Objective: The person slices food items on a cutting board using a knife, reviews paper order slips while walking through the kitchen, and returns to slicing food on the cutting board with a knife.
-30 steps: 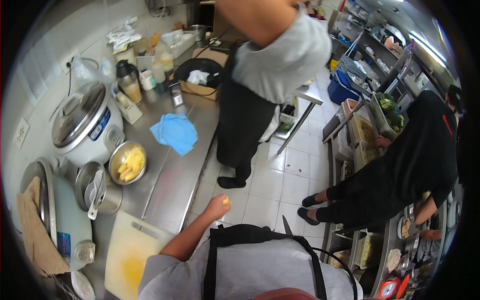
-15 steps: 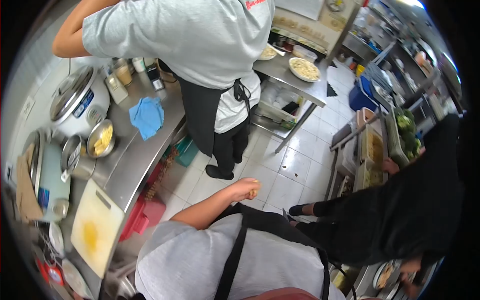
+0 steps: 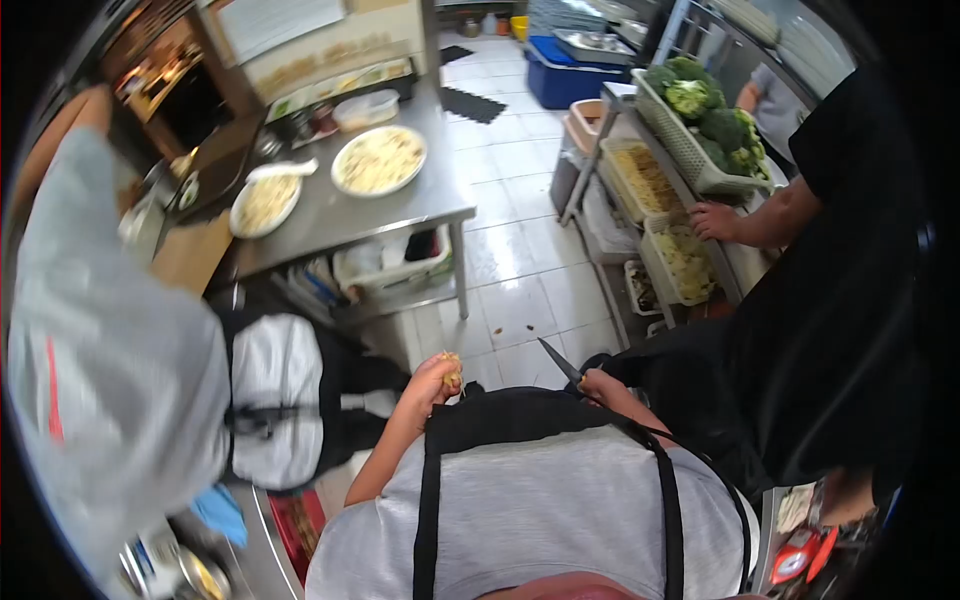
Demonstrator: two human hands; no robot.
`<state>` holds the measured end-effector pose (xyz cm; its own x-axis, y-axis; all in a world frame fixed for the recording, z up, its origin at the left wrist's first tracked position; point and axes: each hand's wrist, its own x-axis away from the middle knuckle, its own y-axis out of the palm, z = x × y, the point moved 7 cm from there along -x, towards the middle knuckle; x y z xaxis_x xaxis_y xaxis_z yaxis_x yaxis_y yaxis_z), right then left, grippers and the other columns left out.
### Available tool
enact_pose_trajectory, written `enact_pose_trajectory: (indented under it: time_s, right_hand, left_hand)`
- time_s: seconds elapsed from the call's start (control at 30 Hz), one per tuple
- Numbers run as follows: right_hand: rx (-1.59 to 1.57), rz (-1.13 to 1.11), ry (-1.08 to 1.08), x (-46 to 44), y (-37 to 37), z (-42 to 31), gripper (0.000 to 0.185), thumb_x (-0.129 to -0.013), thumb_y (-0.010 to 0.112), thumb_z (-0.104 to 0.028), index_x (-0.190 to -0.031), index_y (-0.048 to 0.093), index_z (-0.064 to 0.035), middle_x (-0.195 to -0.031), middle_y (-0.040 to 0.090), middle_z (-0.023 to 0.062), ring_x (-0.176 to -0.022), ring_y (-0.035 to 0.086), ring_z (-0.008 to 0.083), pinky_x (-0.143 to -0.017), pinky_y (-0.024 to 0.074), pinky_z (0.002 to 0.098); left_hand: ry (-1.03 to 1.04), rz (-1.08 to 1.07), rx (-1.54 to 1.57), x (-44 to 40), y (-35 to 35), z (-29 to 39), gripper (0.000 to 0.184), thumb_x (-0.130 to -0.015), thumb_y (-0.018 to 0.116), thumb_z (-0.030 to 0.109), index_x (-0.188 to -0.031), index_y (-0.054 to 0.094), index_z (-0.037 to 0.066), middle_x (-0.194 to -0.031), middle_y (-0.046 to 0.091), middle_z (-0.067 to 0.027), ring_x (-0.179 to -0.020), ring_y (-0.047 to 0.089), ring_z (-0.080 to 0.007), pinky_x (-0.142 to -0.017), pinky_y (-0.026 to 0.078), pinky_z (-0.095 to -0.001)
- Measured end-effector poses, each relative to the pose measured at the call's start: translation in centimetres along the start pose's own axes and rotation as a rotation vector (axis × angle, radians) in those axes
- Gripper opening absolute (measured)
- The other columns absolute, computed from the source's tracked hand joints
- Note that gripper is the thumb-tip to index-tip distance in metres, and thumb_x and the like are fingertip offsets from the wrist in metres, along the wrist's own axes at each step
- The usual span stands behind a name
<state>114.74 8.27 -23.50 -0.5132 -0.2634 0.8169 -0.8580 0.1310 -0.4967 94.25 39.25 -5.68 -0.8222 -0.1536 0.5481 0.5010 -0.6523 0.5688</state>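
My left hand (image 3: 430,384) is closed around a small clump of pale yellow food (image 3: 453,372), whose exact kind I cannot make out. Strands of it stick out past the fingers. In my right hand (image 3: 604,388) is a knife (image 3: 560,361), its dark blade pointing forward and up to the left. Both hands are held in front of my black apron (image 3: 520,405), well apart from each other, above the tiled floor.
On the left stands a person in a grey shirt (image 3: 110,350); close on the right is another in black (image 3: 820,330). Ahead, a steel table (image 3: 420,205) bears two bowls of pale food (image 3: 380,162). Broccoli fills a crate (image 3: 700,168) on the right-hand shelving. A blue cooler (image 3: 565,80) sits farther back.
My view has swung right, from the counter with the cutting board towards the aisle. The knife and right hand have come into fuller view. My left hand still grips the food.
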Motion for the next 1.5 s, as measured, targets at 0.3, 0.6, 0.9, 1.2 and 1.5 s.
enact_pose_trajectory:
  time_s: [0.3,0.6,0.9,1.2,1.5]
  right_hand:
    - [-0.151,0.109,0.108,-5.1,-14.9,-5.6,0.023,-0.074,0.057,-0.018,-0.076,0.057,0.0048,-0.061,0.059,0.0144,-0.049,0.058,0.0224,-0.049,0.047,0.0363]
    - [0.01,-0.01,0.227,-16.5,-27.7,-3.9,0.023,-0.074,0.051,-0.01,-0.088,0.06,0.0065,-0.065,0.059,0.0157,-0.051,0.057,0.0227,-0.049,0.0452,0.0378]
    - [1.254,0.027,-0.524,-4.8,-44.0,-3.3,0.029,-0.076,0.049,-0.015,-0.098,0.053,0.0029,-0.087,0.053,0.0128,-0.083,0.047,0.0229,-0.075,0.035,0.0359]
    - [1.856,0.387,-0.773,2.7,-49.0,-5.4,0.035,-0.078,0.046,-0.021,-0.107,0.047,-0.0006,-0.109,0.047,0.0098,-0.115,0.036,0.0231,-0.101,0.0247,0.034]
    - [1.59,0.446,-0.814,3.8,-52.5,-11.2,0.031,-0.078,0.047,-0.021,-0.102,0.053,-0.0027,-0.111,0.05,0.0083,-0.118,0.035,0.0239,-0.104,0.0233,0.0341]
  left_hand:
    - [-0.065,-0.326,-0.034,-17.3,9.1,12.1,0.013,-0.081,0.057,0.015,-0.086,0.046,0.01,-0.07,0.047,-0.0013,-0.054,0.048,-0.0121,-0.048,0.037,-0.0239]
    - [0.015,-0.005,0.26,-34.8,12.4,17.3,0.004,-0.082,0.052,0.011,-0.084,0.048,0.01,-0.072,0.051,-0.005,-0.058,0.05,-0.0147,-0.047,0.04,-0.0237]
    - [0.047,0.145,0.291,-53.6,16.0,25.8,0.005,-0.08,0.05,0.014,-0.078,0.048,0.01,-0.069,0.049,-0.0044,-0.056,0.049,-0.0159,-0.045,0.041,-0.0258]
    - [0.353,0.026,-0.361,-78.3,39.2,39.7,0.023,-0.084,0.049,0.027,-0.092,0.052,0.006,-0.079,0.055,-0.0062,-0.063,0.053,-0.0175,-0.056,0.044,-0.0321]
    - [0.461,0.055,-0.704,-82.2,38.1,39.6,0.027,-0.079,0.051,0.028,-0.066,0.057,0.005,-0.057,0.053,-0.0051,-0.056,0.048,-0.013,-0.055,0.039,-0.0302]
